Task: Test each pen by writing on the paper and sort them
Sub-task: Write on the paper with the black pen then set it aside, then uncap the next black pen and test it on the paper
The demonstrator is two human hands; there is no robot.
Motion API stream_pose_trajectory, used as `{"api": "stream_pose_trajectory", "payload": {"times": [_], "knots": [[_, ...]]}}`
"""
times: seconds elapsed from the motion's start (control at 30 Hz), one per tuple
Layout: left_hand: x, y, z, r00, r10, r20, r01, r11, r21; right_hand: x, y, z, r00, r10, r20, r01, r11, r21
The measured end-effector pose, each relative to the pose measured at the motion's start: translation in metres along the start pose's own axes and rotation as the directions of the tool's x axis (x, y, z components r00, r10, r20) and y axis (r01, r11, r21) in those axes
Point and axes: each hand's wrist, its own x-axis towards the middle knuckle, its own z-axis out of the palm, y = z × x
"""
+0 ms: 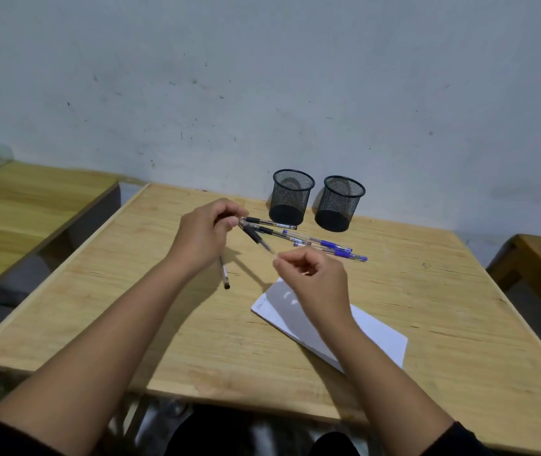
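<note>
The black pen was held above the wooden table, gripped at its upper end by the curled fingers of the left hand, its bare tip pointing down and to the right towards the right hand. The right hand hovered just beside that tip with its fingers curled in and thumb and forefinger pinched together on something small and pale, too blurred to name. Below the right hand a sheet of white paper lay flat on the table, with faint writing at its near-left corner. Behind the hands several pens lay in a loose cluster on the tabletop: a black-gripped pen furthest back, and blue pens stretching to the right. Another pen, separate from the rest, lay under the left wrist with its dark end towards the person. Two black mesh cups stood side by side at the far edge near the wall, the left cup and the right cup, close but apart. A second wooden table stood to the left, and dark sleeves showed at the bottom corners.
</note>
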Motion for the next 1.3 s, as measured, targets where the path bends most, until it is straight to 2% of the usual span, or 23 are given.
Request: {"api": "stream_pose_trajectory", "payload": {"times": [0.1,0.2,0.33,0.43,0.53,0.83,1.2,1.3], "knots": [[-0.002,0.002,-0.004,0.999,-0.016,-0.028,0.013,0.995,-0.099,-0.012,0.001,0.019,1.0,0.008,-0.027,-0.013,0.979,-0.203],[-0.011,-0.009,0.001,0.99,-0.097,-0.106,0.087,0.991,-0.099,-0.019,0.001,0.035,0.996,0.066,-0.057,-0.076,0.981,-0.176],[-0.029,-0.049,0.01,0.962,-0.226,-0.152,0.251,0.953,0.173,-0.015,0.005,0.054,0.988,0.121,-0.101,-0.137,0.976,-0.168],[-0.04,-0.078,0.016,0.967,-0.236,-0.092,0.253,0.889,0.382,-0.007,0.008,0.067,0.982,0.159,-0.107,-0.178,0.963,-0.201],[-0.043,-0.088,0.019,0.972,-0.212,-0.102,0.235,0.869,0.435,0.003,0.011,0.08,0.978,0.192,-0.085,-0.207,0.949,-0.239],[-0.043,-0.091,0.02,0.978,-0.155,-0.142,0.202,0.878,0.433,0.019,0.025,0.097,0.97,0.231,-0.073,-0.242,0.899,-0.365],[-0.041,-0.092,0.02,0.975,-0.178,-0.133,0.217,0.884,0.413,0.023,0.024,0.086,0.986,0.167,0.018,-0.149,0.916,-0.372],[-0.029,-0.084,0.018,0.976,-0.175,-0.127,0.211,0.899,0.384,0.04,0.021,0.074,0.992,0.112,0.05,-0.08,0.899,-0.43]]}}
